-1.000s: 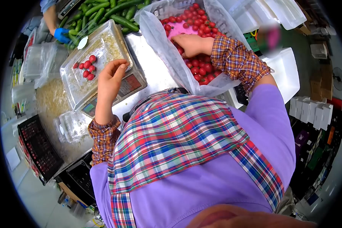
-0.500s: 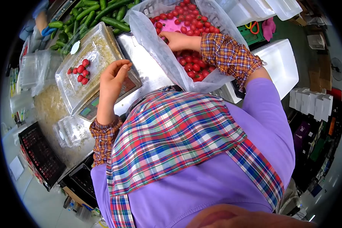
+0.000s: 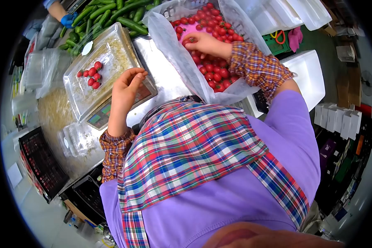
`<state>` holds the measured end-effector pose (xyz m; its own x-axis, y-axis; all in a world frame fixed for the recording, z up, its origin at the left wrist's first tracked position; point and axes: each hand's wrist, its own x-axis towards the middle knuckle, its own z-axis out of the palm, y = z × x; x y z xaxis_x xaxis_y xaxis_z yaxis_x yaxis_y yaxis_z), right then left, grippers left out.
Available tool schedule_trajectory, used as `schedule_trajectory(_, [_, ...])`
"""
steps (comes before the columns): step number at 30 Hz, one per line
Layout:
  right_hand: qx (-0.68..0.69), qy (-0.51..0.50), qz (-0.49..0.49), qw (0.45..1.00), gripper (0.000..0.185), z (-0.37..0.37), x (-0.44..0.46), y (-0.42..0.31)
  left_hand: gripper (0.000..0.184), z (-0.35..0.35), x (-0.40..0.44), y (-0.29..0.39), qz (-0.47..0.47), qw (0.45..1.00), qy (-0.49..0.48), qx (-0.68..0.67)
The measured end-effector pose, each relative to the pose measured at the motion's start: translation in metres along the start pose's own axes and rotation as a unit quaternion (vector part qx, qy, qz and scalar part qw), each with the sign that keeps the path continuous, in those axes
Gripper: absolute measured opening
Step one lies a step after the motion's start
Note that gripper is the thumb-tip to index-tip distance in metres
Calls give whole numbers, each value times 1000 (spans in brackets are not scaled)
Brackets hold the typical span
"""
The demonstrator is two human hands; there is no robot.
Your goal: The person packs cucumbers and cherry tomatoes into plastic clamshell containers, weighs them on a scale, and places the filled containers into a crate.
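Note:
My right hand is inside a crate lined with translucent plastic. Its fingers close round a cherry tomato, partly hidden by them. Many loose cherry tomatoes lie around that hand, over a pink surface. My left hand hovers by the right edge of the scale, thumb and fingertips pressed together; whatever is between them, if anything, is too small to make out. On the scale rests a clear plastic tray, holding several cherry tomatoes in a small cluster.
Cucumbers are heaped behind the scale, where a co-worker's blue-gloved hand reaches in. Stacked clear trays stand at the left. White foam boxes and a green crate with scissors are at the right.
My right hand has lifted slightly among the cherry tomatoes, and a red tomato now shows at its fingertips. My left hand keeps its pose. The co-worker's gloved hand has moved right towards the cucumbers.

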<state>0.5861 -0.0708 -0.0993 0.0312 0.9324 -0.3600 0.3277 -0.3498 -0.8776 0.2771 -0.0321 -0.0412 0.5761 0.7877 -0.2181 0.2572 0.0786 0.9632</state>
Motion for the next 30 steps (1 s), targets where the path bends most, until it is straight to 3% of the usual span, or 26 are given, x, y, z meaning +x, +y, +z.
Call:
schedule_trajectory(5, [191, -65, -33, 979, 37, -32, -31, -41, 25, -4, 1, 8, -18, 999, -15, -26])
schedule_trajectory(9, [213, -136, -75, 965, 39, -22, -56, -80, 31, 15, 8, 35, -80, 968, -104, -212])
schedule_trajectory(11, [174, -160, -104, 966, 39, -16, -68, -97, 36, 27, 13, 42, -94, 926, -175, -322])
schedule_trajectory(14, [104, -170, -145, 969, 42, -8, -77, -114, 41, 45, 21, 43, -112, 893, -231, -369])
schedule_trajectory(17, [-149, -51, -345, 925, 50, 4, -77, -110, 46, 56, 21, 42, -132, 842, -276, -444])
schedule_trajectory(18, [-149, -45, -305, 939, 57, 8, -85, -117, 48, 58, 24, 39, -164, 824, -277, -467])
schedule_trajectory(21, [-209, 0, -403, 891, 47, 16, -85, -122, 48, 63, 26, 29, -166, 787, -272, -528])
schedule_trajectory(22, [-203, -8, -391, 898, 46, 18, -83, -121, 44, 65, 28, 25, -163, 749, -290, -572])
schedule_trajectory(24, [-192, -26, -364, 911, 43, 23, -81, -118, 42, 67, 28, 28, -163, 769, -248, -566])
schedule_trajectory(27, [-165, 32, -308, 936, 40, 32, -80, -115, 44, 70, 26, 49, -150, 827, -171, -514])
schedule_trajectory(28, [-93, 42, -300, 948, 37, 34, -74, -110, 45, 69, 25, 54, -118, 848, -184, -483])
schedule_trajectory(30, [-144, 73, -371, 915, 36, 30, -61, -100, 48, 68, 23, 66, -81, 876, -205, -429])
